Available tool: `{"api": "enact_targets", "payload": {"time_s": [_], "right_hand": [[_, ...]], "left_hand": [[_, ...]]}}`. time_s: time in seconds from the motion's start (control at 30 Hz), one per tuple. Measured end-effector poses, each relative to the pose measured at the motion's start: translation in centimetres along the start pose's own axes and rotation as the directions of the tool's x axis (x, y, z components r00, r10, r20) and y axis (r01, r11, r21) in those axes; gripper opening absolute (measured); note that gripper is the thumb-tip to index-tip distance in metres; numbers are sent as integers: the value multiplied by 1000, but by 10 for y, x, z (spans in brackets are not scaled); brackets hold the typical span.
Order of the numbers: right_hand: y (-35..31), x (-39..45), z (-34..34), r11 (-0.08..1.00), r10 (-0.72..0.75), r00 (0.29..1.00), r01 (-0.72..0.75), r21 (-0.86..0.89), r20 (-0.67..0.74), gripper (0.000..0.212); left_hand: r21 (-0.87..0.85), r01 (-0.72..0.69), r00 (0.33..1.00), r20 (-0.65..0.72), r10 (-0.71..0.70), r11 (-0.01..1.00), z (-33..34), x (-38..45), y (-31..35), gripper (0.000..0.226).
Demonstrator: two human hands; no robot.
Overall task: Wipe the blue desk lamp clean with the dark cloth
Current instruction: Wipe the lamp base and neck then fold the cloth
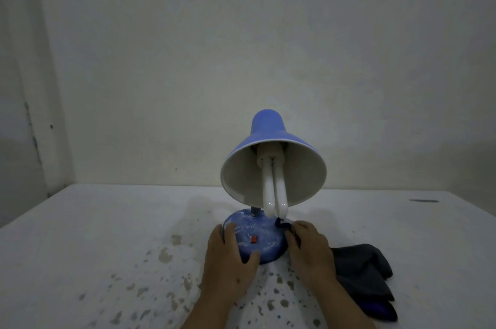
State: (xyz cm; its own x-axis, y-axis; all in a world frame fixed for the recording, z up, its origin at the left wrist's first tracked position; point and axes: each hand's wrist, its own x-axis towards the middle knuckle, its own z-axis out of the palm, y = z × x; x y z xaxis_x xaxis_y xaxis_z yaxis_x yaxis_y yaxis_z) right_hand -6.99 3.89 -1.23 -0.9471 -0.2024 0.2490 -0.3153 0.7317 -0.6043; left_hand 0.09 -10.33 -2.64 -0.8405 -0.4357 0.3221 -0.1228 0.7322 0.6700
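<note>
Lamp [271,167]: 1
Bulb tubes [275,189]: 2
Red switch [253,239]: 1
Cloth [362,275]: 1
Hands: 2, left hand [228,261], right hand [308,251]
Tabletop [107,234]: 1

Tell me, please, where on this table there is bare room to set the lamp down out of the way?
The widest bare patch is the table left of the lamp base, stained nearer the front. Another lies far right, between the cloth and a dark mark. It is crowded around the base, where the left hand and right hand sit.

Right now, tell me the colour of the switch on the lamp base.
Red, on the blue base's top; the switch shows in the head view.
</note>
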Motion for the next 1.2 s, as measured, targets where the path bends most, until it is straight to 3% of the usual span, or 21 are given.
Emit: {"api": "enact_targets", "payload": {"time_s": [0.07,0.2,0.33,0.53,0.7,0.8,0.9,1.03,1.2], "right_hand": [[-2,-5,-3,997,-40,999,41,-59,17,37],[-5,-12,-7,985,-168,984,165,60,62,27],[-5,-13,-1,961,-276,952,277,8,133,44],[-8,-1,4,971,-206,956,227,-79,211,36],[-15,6,4,963,-204,967,226,-149,154,32],[-11,2,3,956,-264,955,278,-97,134,30],[-7,-14,0,940,-316,934,332,-81,166,38],[-12,-23,-2,914,-290,936,332,-232,200,59],[-23,-6,2,933,-203,951,260,-248,235,35]], "left_hand": [[23,1,1000,15,-1,1000,2,1,-1,77],[30,-10,1000,24,9,1000,4,1,-3,80],[74,-25,999,38,22,997,6,2,-5,81],[93,-19,998,62,13,996,6,2,-6,84],[65,4,996,89,-10,998,6,0,-5,86],[62,-4,996,88,-1,998,4,-1,-5,89],[60,-5,996,90,0,998,4,0,-4,91],[58,0,996,91,-6,998,5,1,-4,91],[74,2,995,101,-10,997,2,1,-4,87]]}}
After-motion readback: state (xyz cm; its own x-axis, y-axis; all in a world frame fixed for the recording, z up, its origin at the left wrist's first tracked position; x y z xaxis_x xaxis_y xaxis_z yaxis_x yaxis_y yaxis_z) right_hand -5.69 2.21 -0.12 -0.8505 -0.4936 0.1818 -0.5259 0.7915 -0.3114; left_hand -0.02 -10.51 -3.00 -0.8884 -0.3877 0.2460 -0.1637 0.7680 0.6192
